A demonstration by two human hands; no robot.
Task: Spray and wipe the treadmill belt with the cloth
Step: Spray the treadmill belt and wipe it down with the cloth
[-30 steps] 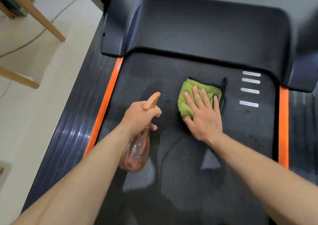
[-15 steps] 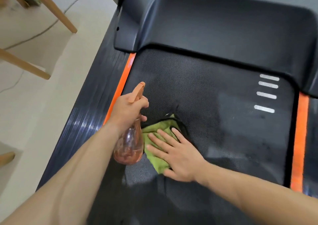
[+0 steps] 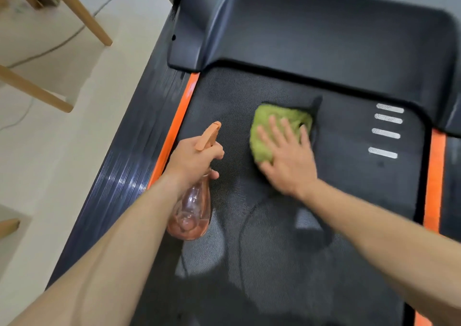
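Green cloth (image 3: pixel 272 126) (crumpled) on belt (image 3: pixel 349 176)

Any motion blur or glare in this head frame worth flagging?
Head view: the right hand and green cloth are smeared by motion blur; the left hand and spray bottle look sharper; glare streaks the side rail.

You have one crumpled green cloth (image 3: pixel 263 143), one clear orange spray bottle (image 3: pixel 192 211), two orange edge strips (image 3: pixel 174 131), four white dashes (image 3: pixel 389 108).

bare belt (image 3: pixel 349 183) right of cloth (image 3: pixel 264 136), motor cover (image 3: pixel 324 39) walling far end, spray bottle (image 3: pixel 192 213) hanging left
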